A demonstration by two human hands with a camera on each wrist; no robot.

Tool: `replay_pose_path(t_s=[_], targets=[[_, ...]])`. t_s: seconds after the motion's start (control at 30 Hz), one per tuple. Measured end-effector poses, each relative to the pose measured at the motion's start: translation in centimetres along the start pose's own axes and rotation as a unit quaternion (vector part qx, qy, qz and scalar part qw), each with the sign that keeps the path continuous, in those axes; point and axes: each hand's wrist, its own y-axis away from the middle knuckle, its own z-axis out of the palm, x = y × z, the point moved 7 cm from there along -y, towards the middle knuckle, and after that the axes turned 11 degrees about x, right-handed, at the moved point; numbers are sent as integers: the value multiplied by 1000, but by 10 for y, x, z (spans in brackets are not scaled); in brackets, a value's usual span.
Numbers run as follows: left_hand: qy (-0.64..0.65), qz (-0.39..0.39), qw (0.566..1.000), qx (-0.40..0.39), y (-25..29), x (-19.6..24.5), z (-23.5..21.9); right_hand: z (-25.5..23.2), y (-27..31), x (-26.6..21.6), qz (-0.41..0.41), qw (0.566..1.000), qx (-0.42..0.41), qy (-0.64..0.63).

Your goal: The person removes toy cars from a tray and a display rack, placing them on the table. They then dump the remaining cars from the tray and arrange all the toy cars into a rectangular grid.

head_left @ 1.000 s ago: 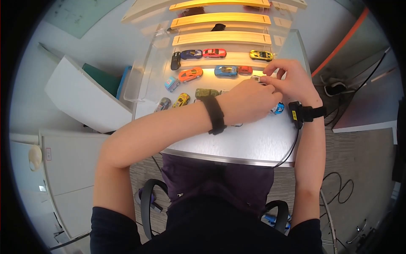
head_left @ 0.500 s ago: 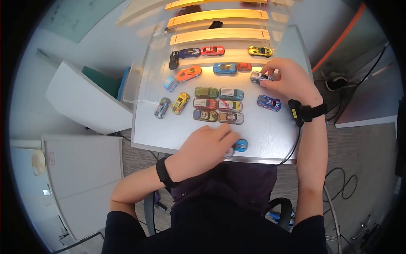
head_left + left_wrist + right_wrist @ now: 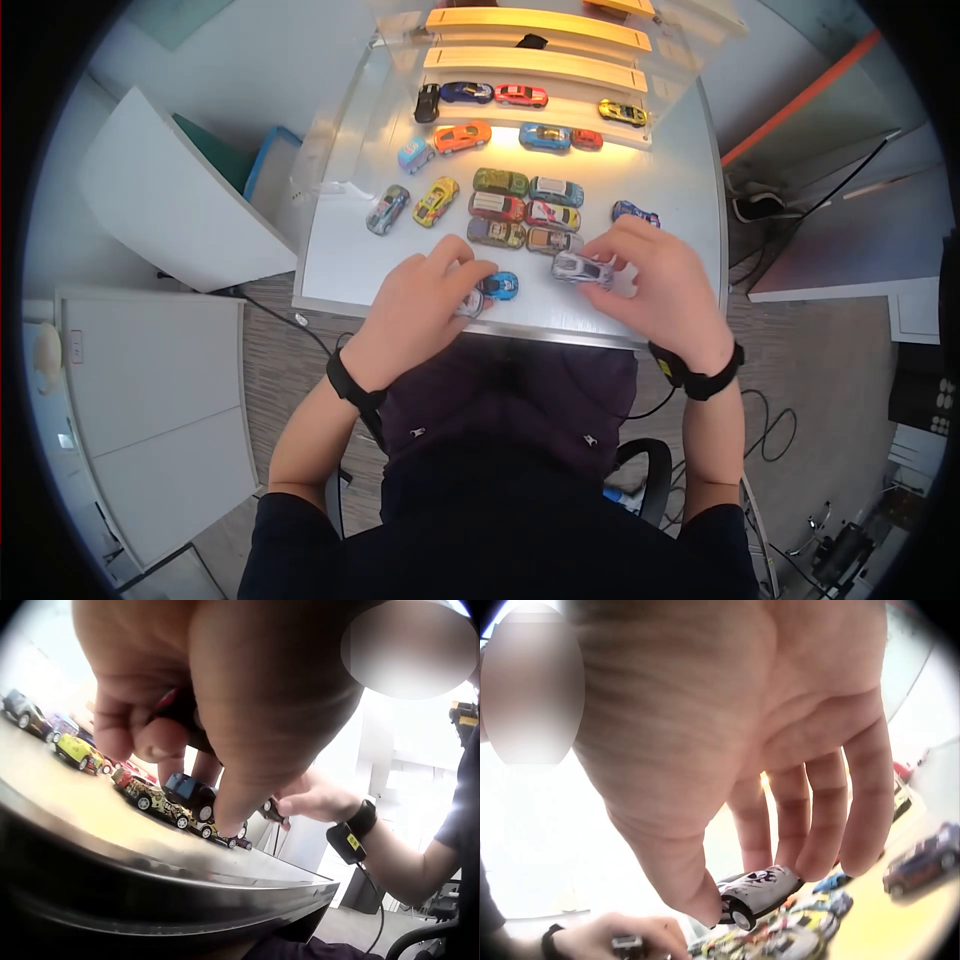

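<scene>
Near the table's front edge my left hand (image 3: pixel 415 315) pinches a blue toy car (image 3: pixel 501 286), and a pale part shows beside it under the fingers. In the left wrist view the blue car (image 3: pixel 189 792) sits against the thumb, and something red and dark is partly hidden in the palm. My right hand (image 3: pixel 655 285) grips a white toy car (image 3: pixel 582 268) with dark purple flame markings between thumb and fingers. Just beyond it, a block of toy cars in two columns includes a camouflage-green one (image 3: pixel 500 181) and a brown-grey one (image 3: pixel 553 241).
A stepped wooden rack (image 3: pixel 535 65) stands at the back, with a yellow car (image 3: pixel 622 113) and others on its lowest step. Toward the left lie an orange car (image 3: pixel 463 136) and another yellow car (image 3: pixel 436 202); a dark blue car (image 3: pixel 636 214) lies at the right.
My left hand went from the right side to the front edge, bringing the blue car, then moved left. My right hand took the white car from the right side and brought it nearer the front.
</scene>
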Motion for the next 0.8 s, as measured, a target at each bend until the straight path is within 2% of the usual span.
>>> replay_pose_path(t_s=[0.13, 0.33, 0.5, 0.63, 0.8], targets=[[11, -17, 1000, -3, 2, -8, 5, 25, 15, -1, -3, 999, 18, 40], [33, -31, 999, 4, 7, -13, 7, 41, 27, 2, 48, 996, 9, 75], [47, 2, 998, 38, 6, -13, 10, 37, 29, -7, 2, 996, 26, 79], [48, -11, 998, 50, 0, -11, 8, 40, 27, -10, -40, 994, 60, 81], [43, -14, 997, 59, -4, -10, 9, 42, 24, -12, -39, 995, 64, 72]])
